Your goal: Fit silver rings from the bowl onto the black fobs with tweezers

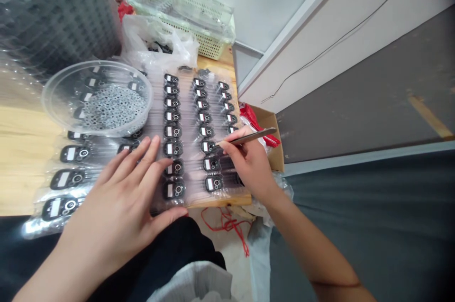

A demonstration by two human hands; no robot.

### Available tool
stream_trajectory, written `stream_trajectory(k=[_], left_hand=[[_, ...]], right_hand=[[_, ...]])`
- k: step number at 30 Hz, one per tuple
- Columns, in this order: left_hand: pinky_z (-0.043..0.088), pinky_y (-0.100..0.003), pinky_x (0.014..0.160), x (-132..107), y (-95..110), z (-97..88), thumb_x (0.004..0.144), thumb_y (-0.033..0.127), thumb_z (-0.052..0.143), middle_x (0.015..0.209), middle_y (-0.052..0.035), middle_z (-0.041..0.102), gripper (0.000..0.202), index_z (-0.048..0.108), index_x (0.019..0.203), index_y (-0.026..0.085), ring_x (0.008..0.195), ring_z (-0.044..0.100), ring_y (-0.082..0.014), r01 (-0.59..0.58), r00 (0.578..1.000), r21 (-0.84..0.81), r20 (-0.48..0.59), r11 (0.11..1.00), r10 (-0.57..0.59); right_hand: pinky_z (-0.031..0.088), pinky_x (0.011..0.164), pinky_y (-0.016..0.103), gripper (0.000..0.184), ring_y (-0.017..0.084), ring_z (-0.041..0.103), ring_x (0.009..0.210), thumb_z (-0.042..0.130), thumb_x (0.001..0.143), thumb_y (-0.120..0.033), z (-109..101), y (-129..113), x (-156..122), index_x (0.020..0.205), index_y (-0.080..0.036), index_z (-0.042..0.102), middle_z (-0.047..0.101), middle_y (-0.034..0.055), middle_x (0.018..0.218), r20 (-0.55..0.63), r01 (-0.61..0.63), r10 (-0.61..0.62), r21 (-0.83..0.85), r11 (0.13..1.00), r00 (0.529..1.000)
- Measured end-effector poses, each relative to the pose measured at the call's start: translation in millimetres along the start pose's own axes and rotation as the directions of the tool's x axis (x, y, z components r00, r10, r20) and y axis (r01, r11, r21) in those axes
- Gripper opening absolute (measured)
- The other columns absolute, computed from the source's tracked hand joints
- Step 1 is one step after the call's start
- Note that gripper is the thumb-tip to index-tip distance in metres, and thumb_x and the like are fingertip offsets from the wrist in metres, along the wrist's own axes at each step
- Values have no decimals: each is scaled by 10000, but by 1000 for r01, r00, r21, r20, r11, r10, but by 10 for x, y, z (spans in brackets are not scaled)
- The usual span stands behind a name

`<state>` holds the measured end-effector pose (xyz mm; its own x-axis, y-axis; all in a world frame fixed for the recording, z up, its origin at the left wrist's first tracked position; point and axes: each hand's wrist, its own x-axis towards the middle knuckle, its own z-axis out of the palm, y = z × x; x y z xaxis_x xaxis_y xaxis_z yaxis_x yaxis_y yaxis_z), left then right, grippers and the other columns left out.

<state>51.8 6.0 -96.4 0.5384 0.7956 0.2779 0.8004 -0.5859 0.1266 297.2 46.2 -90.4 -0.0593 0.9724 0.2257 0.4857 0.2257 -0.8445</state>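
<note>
Rows of small black oval parts (173, 131), each with a white label and a ring, lie on clear plastic sheeting (190, 145) over the wooden table. My left hand (128, 188) rests flat across the sheeting at the left rows, fingers spread, holding nothing. My right hand (249, 155) pinches a pair of dark metal tweezers (254, 136). Their tip points down-left at a black part (207, 146) in the middle right row; whether it touches is too small to tell. A clear round tub (53, 98) of small grey metal rings (113, 107) stands on the sheeting beyond my left hand.
A large roll of bubble wrap (57, 13) stands at the back left. Behind the rows are a white plastic bag (156, 36) and a pale green basket (209, 48). A cardboard box (270, 117) with red packaging sits right of the table (21, 160). Red string (231, 224) lies below.
</note>
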Motion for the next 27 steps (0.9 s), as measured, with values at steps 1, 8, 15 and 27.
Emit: stream_trajectory(k=[1, 8, 15, 27], left_hand=[[379, -535, 1062, -1, 1, -2, 877, 720, 374, 1479, -239, 431, 703, 542, 1218, 128, 1374, 421, -371, -1, 1000, -1, 2, 1000, 1], [385, -548, 1059, -11, 2, 1, 868, 724, 395, 1487, -242, 420, 713, 540, 1225, 124, 1380, 411, -378, 1, 1000, -1, 6, 1000, -1], [406, -569, 1060, -13, 17, -8, 847, 699, 482, 1506, -242, 389, 676, 551, 1213, 135, 1391, 395, -378, 26, 999, -29, 22, 999, -26], [352, -557, 1132, -34, 44, -29, 795, 736, 535, 1539, -218, 341, 750, 555, 1258, 145, 1436, 318, -363, 122, 988, -134, 106, 983, -108]], right_hand=[[476, 683, 291, 64, 146, 591, 722, 600, 889, -211, 0, 2, 2, 839, -228, 564, 611, -11, 789, -3, -1, 1, 1, 1000, 1000], [472, 626, 276, 81, 134, 593, 661, 624, 872, -257, -26, -7, 7, 835, -220, 563, 588, -25, 735, -32, -85, 88, 72, 994, 996], [491, 604, 275, 116, 131, 588, 618, 657, 857, -266, -58, -328, 217, 794, -222, 569, 583, -30, 682, -106, -28, 45, 152, 988, 993], [481, 647, 288, 91, 134, 592, 682, 725, 798, -222, 776, -834, 973, 774, -197, 641, 649, -17, 748, 156, 245, -269, 160, 956, 950]])
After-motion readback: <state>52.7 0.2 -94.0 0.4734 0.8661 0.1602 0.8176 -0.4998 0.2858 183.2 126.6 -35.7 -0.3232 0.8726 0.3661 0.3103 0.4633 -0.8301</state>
